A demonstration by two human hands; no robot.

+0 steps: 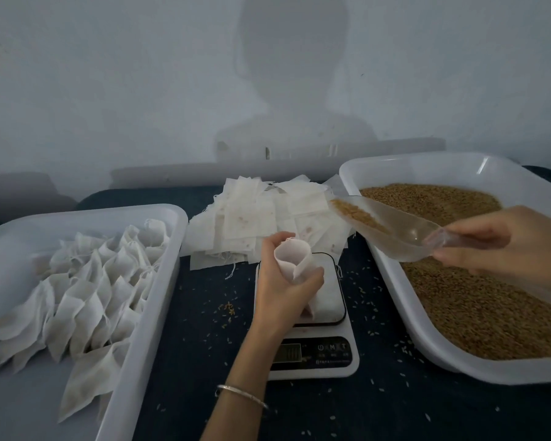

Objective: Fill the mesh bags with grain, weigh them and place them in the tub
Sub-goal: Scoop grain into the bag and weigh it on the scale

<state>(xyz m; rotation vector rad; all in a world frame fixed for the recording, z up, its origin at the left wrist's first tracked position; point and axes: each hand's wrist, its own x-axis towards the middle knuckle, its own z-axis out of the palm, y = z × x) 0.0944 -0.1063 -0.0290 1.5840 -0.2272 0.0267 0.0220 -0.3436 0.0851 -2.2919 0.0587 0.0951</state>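
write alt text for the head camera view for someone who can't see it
Over a kitchen scale, the left hand holds a mesh bag open while the right hand tips a clear scoop of grain toward it. A tub of grain sits right, a tub of filled bags left, empty bags behind.

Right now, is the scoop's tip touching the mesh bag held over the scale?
Apart. The head view shows the scoop, held by the right hand, with its tip up and to the right of the mesh bag in the left hand, background showing between them.

The scale (pixel 312 351) display is too dim to read, partly hidden behind the left hand (pixel 283 291).
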